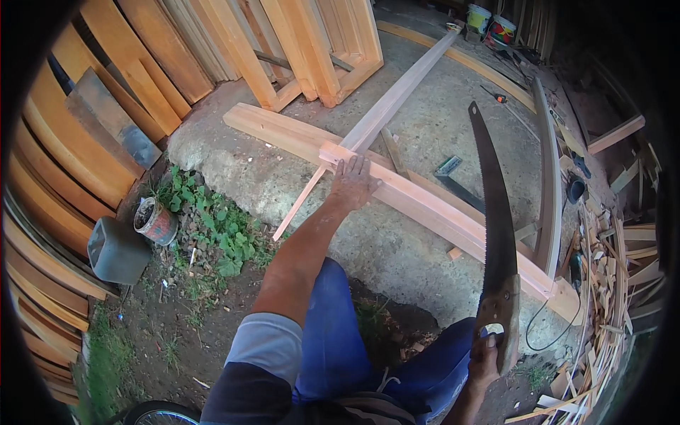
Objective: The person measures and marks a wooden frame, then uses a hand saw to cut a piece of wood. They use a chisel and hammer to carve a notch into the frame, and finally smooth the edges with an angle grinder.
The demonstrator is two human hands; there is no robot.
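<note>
Right fingers (489, 347) round one handsaw (500, 234), left fingers (352, 168) flat on one pale beam (439, 214)

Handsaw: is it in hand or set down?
In hand: the right hand grips the handsaw by its brown handle, with the blade pointing away from the person.

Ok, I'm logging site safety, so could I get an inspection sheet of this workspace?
Surface: rough concrete slab, bare dirt along its near edge.
Work pieces: long beam lying across the slab; saw off the beam, blade pointing away from the person.
Clutter: heap of wood scraps at right; square on the slab beyond the beam.
Hands: left hand laid on the beam; right hand gripping the saw's handle.
Cables: dark cable looping near the beam's right end; ends unclear.
Surroundings: boards, jerrycan, bucket at left.
</note>
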